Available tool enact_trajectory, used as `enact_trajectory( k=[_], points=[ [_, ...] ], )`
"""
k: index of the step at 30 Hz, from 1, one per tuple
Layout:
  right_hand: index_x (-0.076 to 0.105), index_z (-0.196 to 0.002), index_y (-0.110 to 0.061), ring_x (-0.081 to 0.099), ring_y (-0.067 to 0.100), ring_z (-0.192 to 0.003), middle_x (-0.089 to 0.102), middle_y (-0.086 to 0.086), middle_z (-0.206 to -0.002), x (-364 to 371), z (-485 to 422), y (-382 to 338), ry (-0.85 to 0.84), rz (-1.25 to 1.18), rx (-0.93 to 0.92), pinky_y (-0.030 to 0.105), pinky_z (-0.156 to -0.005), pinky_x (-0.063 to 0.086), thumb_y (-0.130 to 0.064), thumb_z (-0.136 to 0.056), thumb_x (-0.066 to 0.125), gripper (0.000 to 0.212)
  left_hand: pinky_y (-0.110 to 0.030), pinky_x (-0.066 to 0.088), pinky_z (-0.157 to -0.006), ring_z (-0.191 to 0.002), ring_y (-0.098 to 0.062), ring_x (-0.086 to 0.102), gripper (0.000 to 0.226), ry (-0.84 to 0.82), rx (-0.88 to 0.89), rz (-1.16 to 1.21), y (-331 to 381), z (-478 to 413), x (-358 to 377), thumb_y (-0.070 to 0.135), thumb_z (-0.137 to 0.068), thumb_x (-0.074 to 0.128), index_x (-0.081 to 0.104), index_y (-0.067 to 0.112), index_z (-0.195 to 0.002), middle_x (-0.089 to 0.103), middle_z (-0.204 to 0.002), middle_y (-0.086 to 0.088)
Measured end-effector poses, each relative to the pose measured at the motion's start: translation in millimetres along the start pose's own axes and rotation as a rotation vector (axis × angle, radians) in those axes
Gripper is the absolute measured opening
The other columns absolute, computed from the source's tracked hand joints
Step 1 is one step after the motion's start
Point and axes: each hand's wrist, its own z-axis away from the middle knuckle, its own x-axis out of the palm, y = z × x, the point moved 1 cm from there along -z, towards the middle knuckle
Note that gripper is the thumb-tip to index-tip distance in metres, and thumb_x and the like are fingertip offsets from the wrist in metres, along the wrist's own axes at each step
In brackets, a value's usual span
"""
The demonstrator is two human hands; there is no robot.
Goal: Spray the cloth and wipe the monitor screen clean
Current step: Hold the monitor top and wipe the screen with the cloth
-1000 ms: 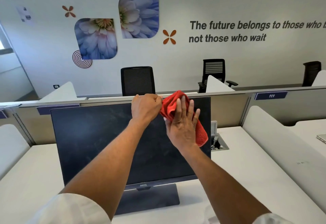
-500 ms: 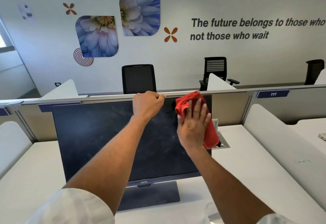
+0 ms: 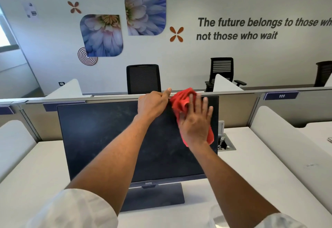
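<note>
red cloth lay bunched against the monitor screen's upper right, pressed flat under the right hand's spread fingers, while the left hand gripped the top edge.

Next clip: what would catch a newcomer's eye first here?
The red cloth, pressed flat by the right hand against the upper right of the dark monitor. Beside it the left hand grips the monitor's top edge. Behind, big blue flower prints hang on the wall.
</note>
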Motion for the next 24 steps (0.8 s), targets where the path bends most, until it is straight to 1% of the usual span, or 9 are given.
enact_trajectory(
  k=[3, 6, 8, 10, 13, 16, 20, 22, 24],
  points=[
    [0.028, -0.151, -0.009, 0.021, 0.04, -0.146, 0.025, 0.017, -0.159, -7.1, -19.9, 30.0, 0.022, -0.049, 0.263, 0.058, -0.117, 0.019, -0.038, -0.098, 0.037, 0.062, -0.036, 0.03, -0.068, -0.054, -0.011, 0.046, 0.069, -0.001, 0.012, 0.012, -0.5, 1.6, 0.7, 0.067, -0.093, 0.028, 0.037, 0.019, -0.044, 0.05, -0.047, 0.004],
    [0.022, -0.153, -0.008, 0.017, 0.041, -0.147, 0.018, 0.019, -0.16, -11.1, -27.7, 45.4, 0.026, -0.101, 0.377, 0.062, -0.115, 0.019, -0.036, -0.099, 0.037, 0.062, -0.037, 0.031, -0.07, -0.056, -0.017, 0.046, 0.068, -0.008, 0.024, 0.002, 0.6, 1.1, 0.9, 0.065, -0.094, 0.026, 0.038, 0.019, -0.045, 0.05, -0.049, 0.005],
    [0.021, -0.153, -0.01, 0.016, 0.04, -0.147, 0.017, 0.018, -0.161, -10.6, -26.1, 38.3, 0.012, -0.113, 0.333, 0.061, -0.116, 0.02, -0.037, -0.1, 0.037, 0.062, -0.037, 0.032, -0.071, -0.06, -0.021, 0.047, 0.069, -0.004, 0.028, -0.013, 0.7, 1.0, 0.8, 0.065, -0.095, 0.025, 0.043, 0.018, -0.047, 0.053, -0.052, 0.004],
    [0.025, -0.152, -0.011, 0.018, 0.04, -0.147, 0.018, 0.017, -0.161, -9.6, -21.3, 21.2, -0.011, -0.112, 0.235, 0.059, -0.116, 0.02, -0.038, -0.1, 0.037, 0.06, -0.039, 0.033, -0.072, -0.06, -0.022, 0.048, 0.07, 0.004, 0.033, -0.018, 0.0, 1.4, 0.7, 0.065, -0.095, 0.022, 0.043, 0.018, -0.047, 0.053, -0.052, 0.003],
    [0.031, -0.151, -0.014, 0.019, 0.038, -0.147, 0.022, 0.014, -0.16, -6.4, -9.1, -12.7, -0.05, -0.112, 0.03, 0.058, -0.118, 0.017, -0.038, -0.099, 0.04, 0.059, -0.039, 0.033, -0.073, -0.057, -0.018, 0.047, 0.075, -0.005, 0.032, -0.023, 1.2, 1.1, 0.7, 0.068, -0.093, 0.018, 0.048, 0.017, -0.047, 0.052, -0.052, 0.004],
    [0.024, -0.153, -0.014, 0.013, 0.038, -0.149, 0.018, 0.013, -0.161, 0.6, 4.5, -45.6, -0.096, -0.1, -0.124, 0.055, -0.12, 0.012, -0.045, -0.099, 0.037, 0.064, -0.037, 0.033, -0.071, -0.054, -0.008, 0.047, 0.082, -0.019, 0.025, -0.014, 2.4, 0.0, -0.3, 0.074, -0.089, 0.013, 0.058, 0.018, -0.049, 0.056, -0.05, 0.005],
    [0.014, -0.155, -0.01, 0.006, 0.039, -0.149, 0.011, 0.016, -0.162, 5.1, 14.2, -55.1, -0.121, -0.042, -0.145, 0.054, -0.121, 0.009, -0.058, -0.098, 0.029, 0.075, -0.033, 0.031, -0.061, -0.053, -0.01, 0.053, 0.089, -0.035, 0.036, -0.011, 3.0, 0.6, -1.3, 0.086, -0.079, 0.005, 0.056, 0.019, -0.048, 0.059, -0.051, 0.003],
    [0.014, -0.155, -0.011, 0.008, 0.039, -0.149, 0.011, 0.016, -0.162, 4.3, 16.9, -44.5, -0.117, -0.02, -0.181, 0.054, -0.121, 0.012, -0.057, -0.098, 0.031, 0.075, -0.03, 0.029, -0.056, -0.052, -0.011, 0.053, 0.089, -0.037, 0.057, -0.027, 3.9, 0.9, -1.1, 0.088, -0.076, 0.003, 0.05, 0.019, -0.045, 0.059, -0.05, 0.003],
    [0.019, -0.155, -0.013, 0.015, 0.038, -0.148, 0.016, 0.015, -0.161, 3.0, 19.3, -26.6, -0.106, 0.001, -0.214, 0.054, -0.119, 0.019, -0.051, -0.099, 0.037, 0.07, -0.03, 0.028, -0.055, -0.051, -0.012, 0.053, 0.087, -0.044, 0.074, -0.04, 4.2, 1.2, -1.5, 0.088, -0.076, 0.003, 0.042, 0.018, -0.042, 0.057, -0.047, 0.002]
  ],
)
